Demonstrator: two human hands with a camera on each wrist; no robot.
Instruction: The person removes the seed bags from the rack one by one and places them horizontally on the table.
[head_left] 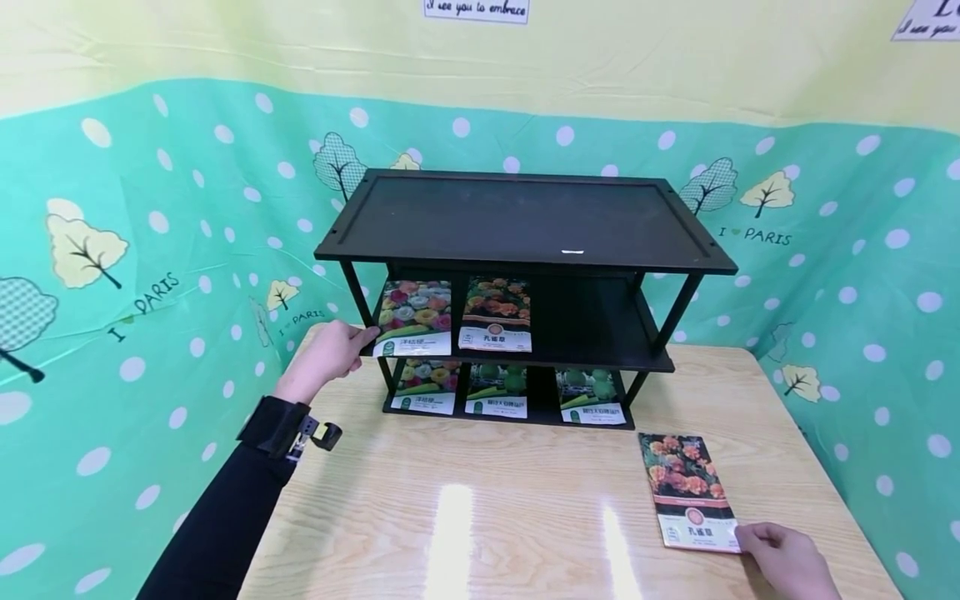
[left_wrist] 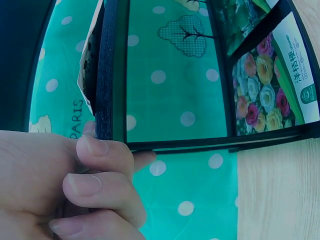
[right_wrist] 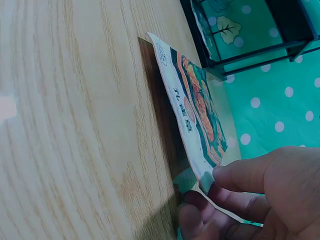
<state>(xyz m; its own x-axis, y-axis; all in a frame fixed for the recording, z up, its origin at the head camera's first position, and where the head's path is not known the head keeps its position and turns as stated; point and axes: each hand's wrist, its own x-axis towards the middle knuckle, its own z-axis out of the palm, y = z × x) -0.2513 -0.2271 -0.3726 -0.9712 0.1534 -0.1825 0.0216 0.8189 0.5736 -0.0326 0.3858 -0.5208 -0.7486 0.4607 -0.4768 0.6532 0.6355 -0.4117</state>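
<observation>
My left hand point(head_left: 330, 354) is at the left front corner of the black rack's middle shelf point(head_left: 592, 321), gripping that corner with curled fingers point(left_wrist: 107, 155). Its thumb side lies at the lower corner of a seed packet with mixed pale and pink flowers point(head_left: 415, 321). To the right of that packet, on the same shelf, lies an orange-flower seed packet point(head_left: 495, 317). With thumb and fingers my right hand point(head_left: 787, 557) pinches the lower right corner of another orange-flower seed packet point(head_left: 686, 492), low over the table. In the right wrist view this packet point(right_wrist: 192, 107) is tilted, with a shadow beneath it.
Several seed packets stand along the bottom shelf, including a flower one point(head_left: 425, 387) and green vegetable ones point(head_left: 497, 392). The rack's top board point(head_left: 510, 212) overhangs the middle shelf. Light wooden table point(head_left: 360, 508) lies in front. A green dotted cloth point(head_left: 187, 250) hangs behind and at both sides.
</observation>
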